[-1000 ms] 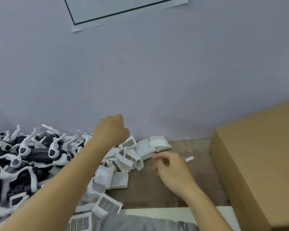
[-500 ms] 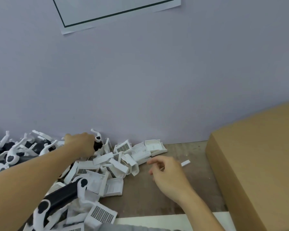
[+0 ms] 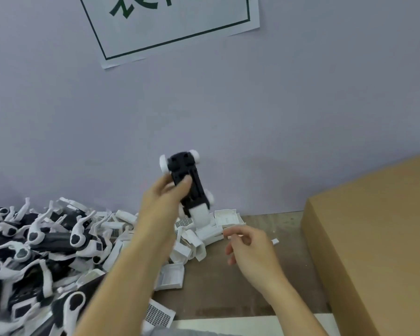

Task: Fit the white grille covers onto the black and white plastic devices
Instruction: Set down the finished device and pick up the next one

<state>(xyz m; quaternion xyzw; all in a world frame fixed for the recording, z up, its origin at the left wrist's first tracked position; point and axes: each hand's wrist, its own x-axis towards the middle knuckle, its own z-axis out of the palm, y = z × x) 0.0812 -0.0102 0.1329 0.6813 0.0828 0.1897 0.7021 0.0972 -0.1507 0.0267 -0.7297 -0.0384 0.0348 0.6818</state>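
Head view looks down on a worn brown wooden tabletop point(image 3: 228, 294) against a matt lilac wall point(image 3: 252, 117). Raised above the table, a long black plastic device with rounded white knobs at its corners and a white block at its lower end point(image 3: 188, 184) stands nearly upright, slightly blurred. The left hand point(image 3: 164, 200) grips it about the middle, thumb across the ribbed black face and fingers curled behind.

Below it lies a loose heap of small white moulded grille covers point(image 3: 194, 241), boxy shells, some showing fine dark mesh, others their hollow undersides. One mesh cover point(image 3: 158, 315) lies apart at the near edge. To the left spreads a tangled pile of more black and white devices with curved white arms point(image 3: 34, 251). The left forearm crosses over both heaps and hides part of them.

The right hand point(image 3: 249, 248) hovers just beside the covers, fingers loosely bent, holding nothing. A small white chip point(image 3: 275, 242) lies just beyond it. A plain brown cardboard box point(image 3: 374, 238) fills the right side. A white paper notice with a dark green border point(image 3: 170, 25) is stuck to the wall.
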